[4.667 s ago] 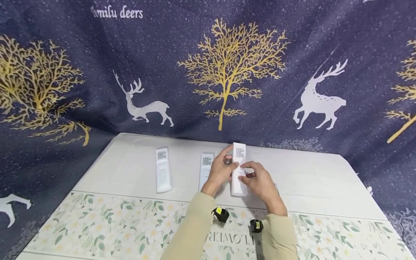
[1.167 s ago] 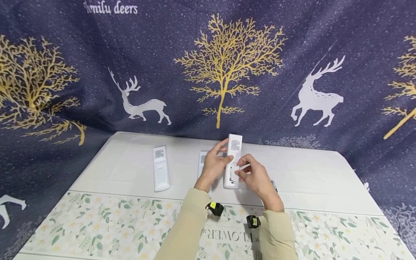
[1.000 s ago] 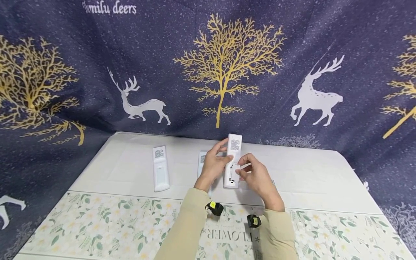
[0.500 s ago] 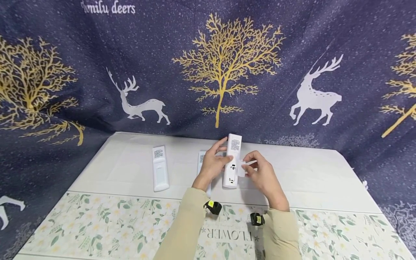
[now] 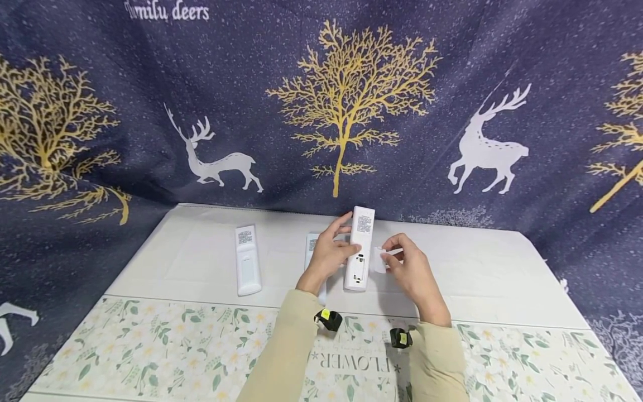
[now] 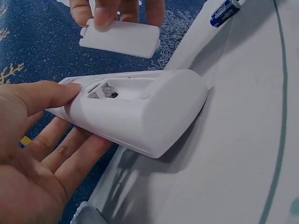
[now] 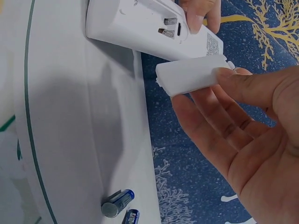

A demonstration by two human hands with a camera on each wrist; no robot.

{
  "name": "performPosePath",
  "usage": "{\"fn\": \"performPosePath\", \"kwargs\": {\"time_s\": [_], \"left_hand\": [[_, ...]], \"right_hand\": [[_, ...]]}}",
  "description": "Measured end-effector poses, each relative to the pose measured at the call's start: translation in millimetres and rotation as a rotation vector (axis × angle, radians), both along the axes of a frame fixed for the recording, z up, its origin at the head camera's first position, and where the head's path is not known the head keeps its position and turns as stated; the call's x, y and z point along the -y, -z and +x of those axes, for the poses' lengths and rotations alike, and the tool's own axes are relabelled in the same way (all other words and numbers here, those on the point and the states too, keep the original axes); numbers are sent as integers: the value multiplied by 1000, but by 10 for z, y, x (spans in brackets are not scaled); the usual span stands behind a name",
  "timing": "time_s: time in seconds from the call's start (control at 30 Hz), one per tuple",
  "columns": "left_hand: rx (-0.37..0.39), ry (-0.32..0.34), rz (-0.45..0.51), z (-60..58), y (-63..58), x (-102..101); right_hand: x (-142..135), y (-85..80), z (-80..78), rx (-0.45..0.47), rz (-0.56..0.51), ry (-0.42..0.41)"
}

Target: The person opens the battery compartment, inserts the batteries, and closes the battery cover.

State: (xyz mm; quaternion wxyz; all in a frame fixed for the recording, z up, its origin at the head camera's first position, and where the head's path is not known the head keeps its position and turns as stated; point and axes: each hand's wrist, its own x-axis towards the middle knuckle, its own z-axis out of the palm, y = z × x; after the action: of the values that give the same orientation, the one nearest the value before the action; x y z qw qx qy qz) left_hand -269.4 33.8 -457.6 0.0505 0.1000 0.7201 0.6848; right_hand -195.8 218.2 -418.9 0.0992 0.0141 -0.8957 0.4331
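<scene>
My left hand point(image 5: 326, 258) grips a white remote control point(image 5: 364, 237), back side up, its thumb on the back and fingers beneath. The remote's battery compartment point(image 6: 122, 89) is uncovered, and its metal springs show without batteries. Just right of the remote, my right hand point(image 5: 414, 274) pinches the thin white battery cover point(image 7: 189, 77) between thumb and fingers. The cover is apart from the remote. Two blue batteries point(image 7: 118, 203) lie on the table near the right hand; in the head view that hand hides them.
Another white remote point(image 5: 248, 262) lies face down at the left. A pale blue remote point(image 5: 312, 241) lies partly hidden behind the left hand. A flowered mat point(image 5: 191, 346) covers the table's near side, and a dark printed cloth point(image 5: 301, 100) hangs behind.
The cover was on the remote at first. My right hand has slid it off and carried it right, exposing the compartment. My left hand has kept its hold on the remote.
</scene>
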Motion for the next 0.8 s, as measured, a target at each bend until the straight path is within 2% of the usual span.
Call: {"fn": "performPosePath", "kwargs": {"time_s": [0.2,0.5,0.8], "left_hand": [[-13,-14,-14,-1,4,2],[-22,-9,-9,21,-11,15],[-30,-16,2,10,-7,7]], "right_hand": [[-1,8,-5,14,18,10],[-1,76,-13,127,49,13],[1,154,-42,190,51,9]]}}
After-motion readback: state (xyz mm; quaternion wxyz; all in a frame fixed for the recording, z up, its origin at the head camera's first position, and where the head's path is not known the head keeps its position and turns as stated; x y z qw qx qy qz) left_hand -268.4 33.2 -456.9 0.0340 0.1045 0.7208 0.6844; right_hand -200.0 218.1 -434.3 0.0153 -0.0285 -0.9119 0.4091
